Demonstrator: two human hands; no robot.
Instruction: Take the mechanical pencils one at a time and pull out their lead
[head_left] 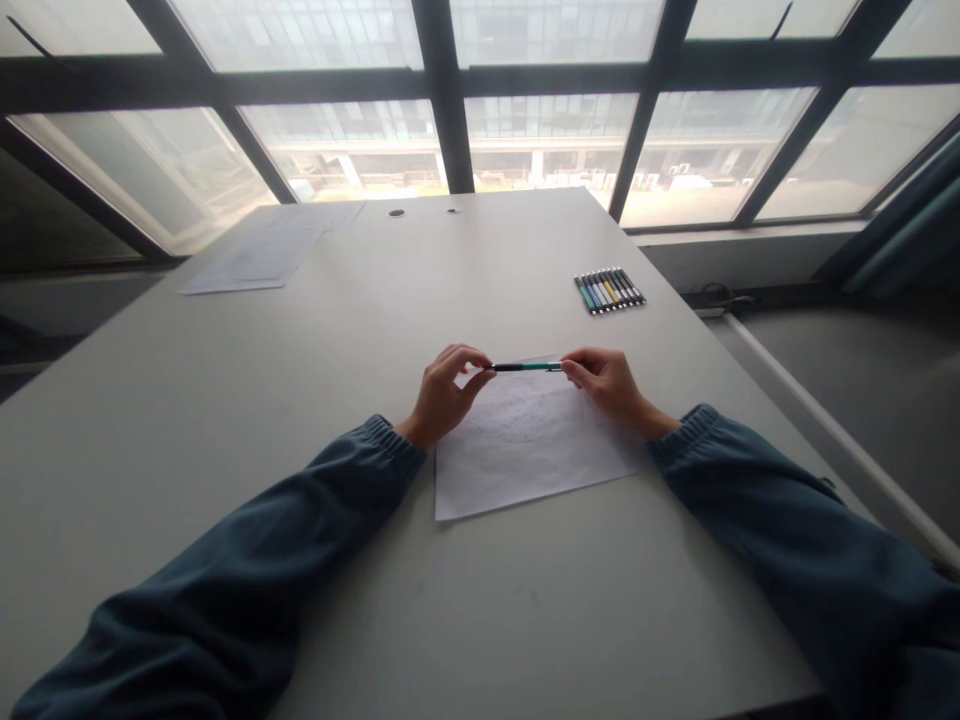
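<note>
Both my hands hold one pen level above a white sheet of paper with a faint drawing on it. The pen is green with a black end on the left. My left hand pinches the black end between its fingertips. My right hand grips the green end, fingers curled. The sheet lies flat on the grey table, under and just in front of my hands.
A row of several pens lies side by side at the right, beyond my hands. Loose white papers rest at the far left. Two small round holes sit near the table's back edge, under large windows.
</note>
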